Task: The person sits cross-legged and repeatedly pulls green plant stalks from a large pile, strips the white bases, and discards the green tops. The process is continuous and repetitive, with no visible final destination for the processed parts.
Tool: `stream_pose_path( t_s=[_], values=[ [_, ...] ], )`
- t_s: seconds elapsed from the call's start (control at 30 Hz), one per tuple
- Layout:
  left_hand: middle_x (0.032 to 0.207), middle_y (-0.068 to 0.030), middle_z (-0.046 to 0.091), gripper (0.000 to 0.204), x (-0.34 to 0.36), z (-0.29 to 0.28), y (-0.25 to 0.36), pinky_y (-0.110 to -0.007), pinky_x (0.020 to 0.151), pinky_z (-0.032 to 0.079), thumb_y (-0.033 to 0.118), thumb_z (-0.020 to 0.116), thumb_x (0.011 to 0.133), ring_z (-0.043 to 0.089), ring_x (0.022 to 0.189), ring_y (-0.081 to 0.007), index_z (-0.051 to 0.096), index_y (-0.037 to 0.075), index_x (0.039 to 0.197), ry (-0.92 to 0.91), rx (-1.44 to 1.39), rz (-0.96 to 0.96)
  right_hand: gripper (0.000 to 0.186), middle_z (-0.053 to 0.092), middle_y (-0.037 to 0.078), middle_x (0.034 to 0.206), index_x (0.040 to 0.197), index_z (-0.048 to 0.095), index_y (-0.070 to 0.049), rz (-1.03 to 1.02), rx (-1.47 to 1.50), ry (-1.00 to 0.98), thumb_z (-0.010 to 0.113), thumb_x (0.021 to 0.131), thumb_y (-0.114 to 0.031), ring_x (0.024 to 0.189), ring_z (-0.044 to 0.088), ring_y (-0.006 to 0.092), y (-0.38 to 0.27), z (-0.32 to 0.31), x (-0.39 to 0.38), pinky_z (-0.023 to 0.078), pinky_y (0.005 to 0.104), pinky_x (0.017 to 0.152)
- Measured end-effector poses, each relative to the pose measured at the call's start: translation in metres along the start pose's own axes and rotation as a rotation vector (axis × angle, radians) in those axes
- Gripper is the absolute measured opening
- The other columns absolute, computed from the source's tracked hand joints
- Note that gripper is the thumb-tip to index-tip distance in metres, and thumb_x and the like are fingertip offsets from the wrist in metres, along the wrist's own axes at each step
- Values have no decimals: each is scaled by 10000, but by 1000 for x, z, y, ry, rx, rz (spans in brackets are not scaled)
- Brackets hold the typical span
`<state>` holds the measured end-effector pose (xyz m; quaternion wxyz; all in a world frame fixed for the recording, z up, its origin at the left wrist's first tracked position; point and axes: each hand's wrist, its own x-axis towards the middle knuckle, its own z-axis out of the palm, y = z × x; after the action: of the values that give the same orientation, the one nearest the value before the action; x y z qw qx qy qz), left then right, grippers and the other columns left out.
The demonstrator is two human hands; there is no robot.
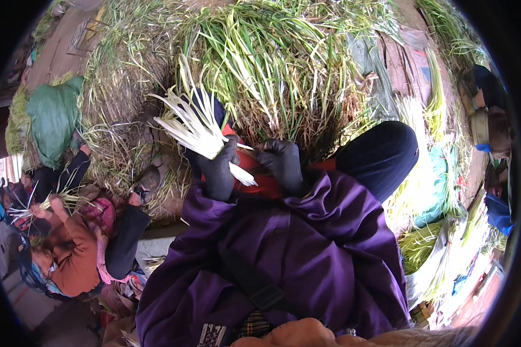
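My left hand point(220, 170), in a dark glove, is wrapped round a bunch of pale white-yellow stalks point(194, 124), their leafy ends fanned up and left and their white ends jutting below the hand. My gloved right hand point(276, 165) is closed just to the right of the bunch; a thin pale stalk reaches toward its fingertips, and I cannot make out whether they grip it. Both hands are above red cloth between my dark-clad knees. Beyond them lies a big heap of green leafy plants point(283, 75) with brown roots.
A co-worker point(75, 260) in an orange top sits at left, holding stalks, near a green sack point(52, 121). Piles of pale stalks point(417, 248) and teal sacking point(431, 202) lie at my right. Another person's dark-clad limbs point(486, 87) show at the far right.
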<state>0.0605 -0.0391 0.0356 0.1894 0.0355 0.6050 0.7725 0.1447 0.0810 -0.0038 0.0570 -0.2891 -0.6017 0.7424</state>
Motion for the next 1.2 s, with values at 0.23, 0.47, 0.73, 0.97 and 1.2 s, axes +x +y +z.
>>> stream_pose_path(
  t_s=[0.23,0.47,0.73,0.97,1.2],
  values=[
    [812,-115,609,304,-7,-3,-8,-240,490,417,0,610,836,489,534,-112,485,-13,1112,36,0,-20,77,645,39,703,894,672,7,-261,-171,43,656,836,-41,568,593,118,47,-14,-5,497,278,501],
    [757,-32,520,140,8,-25,12,-282,513,403,26,627,854,440,536,-111,540,14,962,71,-197,23,156,573,26,575,760,641,-62,-105,-420,72,587,845,-181,493,567,172,61,-44,-10,419,375,435],
    [853,-66,550,144,11,-40,30,-238,543,384,63,625,867,424,564,-71,532,22,970,-106,-346,50,162,606,110,632,835,673,-57,-373,-1036,136,586,834,-194,535,594,243,14,-59,-12,451,387,488],
    [897,-132,600,150,16,-60,43,-237,504,404,56,640,854,462,542,-79,545,14,964,-23,-337,51,142,621,129,680,861,681,-62,-445,-1072,110,589,831,-166,575,606,272,25,-70,2,462,385,518],
    [902,-81,565,124,14,-54,38,-243,535,387,87,619,884,427,562,-71,544,9,945,-8,-225,60,119,638,145,737,890,683,-68,-353,-787,302,602,828,-130,627,619,309,-10,-79,-14,479,385,557]
  ],
)
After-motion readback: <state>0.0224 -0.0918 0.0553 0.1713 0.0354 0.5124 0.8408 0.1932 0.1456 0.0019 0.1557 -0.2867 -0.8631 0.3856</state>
